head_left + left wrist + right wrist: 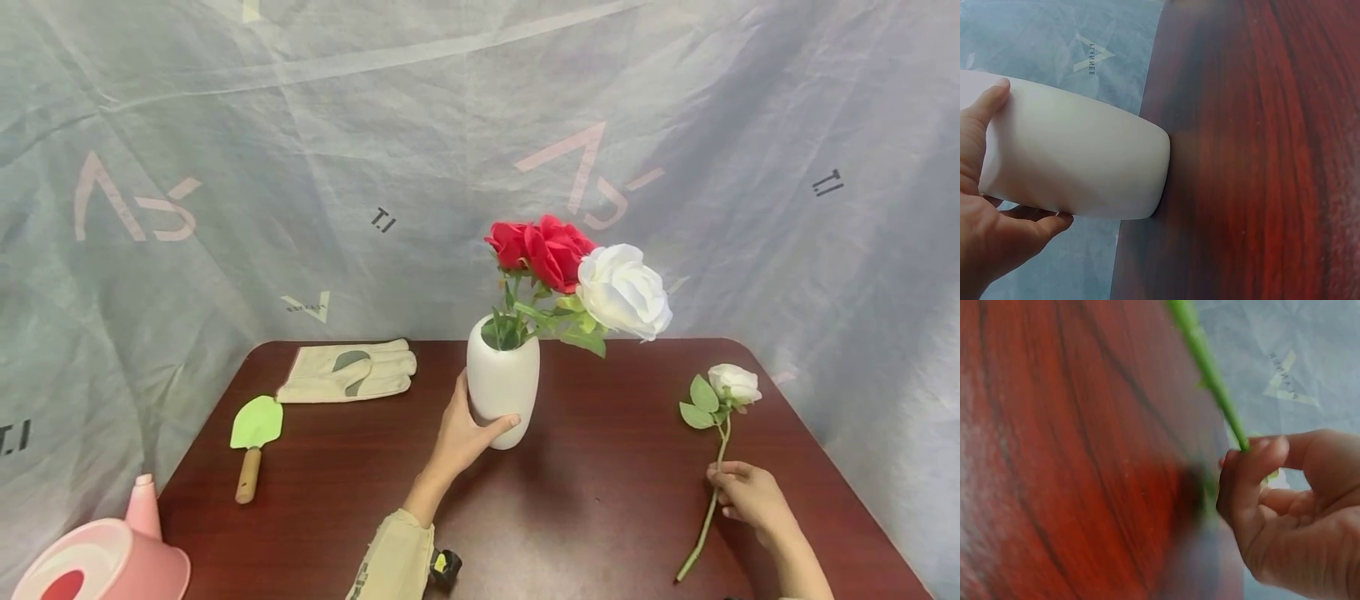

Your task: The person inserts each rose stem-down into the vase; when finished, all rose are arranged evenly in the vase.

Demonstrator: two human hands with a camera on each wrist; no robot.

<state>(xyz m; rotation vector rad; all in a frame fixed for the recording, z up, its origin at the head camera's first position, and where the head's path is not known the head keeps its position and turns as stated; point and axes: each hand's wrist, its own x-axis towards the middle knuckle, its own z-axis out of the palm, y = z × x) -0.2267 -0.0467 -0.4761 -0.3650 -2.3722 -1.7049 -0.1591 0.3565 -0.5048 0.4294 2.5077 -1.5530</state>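
My left hand grips a white vase around its lower body, thumb across the front. In the left wrist view the vase lies sideways across the picture, its base close to the tabletop. Two red roses and a large white rose stand in the vase, the white one leaning right. Over the right side of the table, my right hand pinches the green stem of another white rose between thumb and fingers. Its bloom points away from me. The right wrist view shows the stem above the fingertips.
White work gloves lie at the back left of the dark red table. A green-bladed trowel with a wooden handle lies before them. At the front left corner sits a pink watering can. Grey sheeting surrounds the table.
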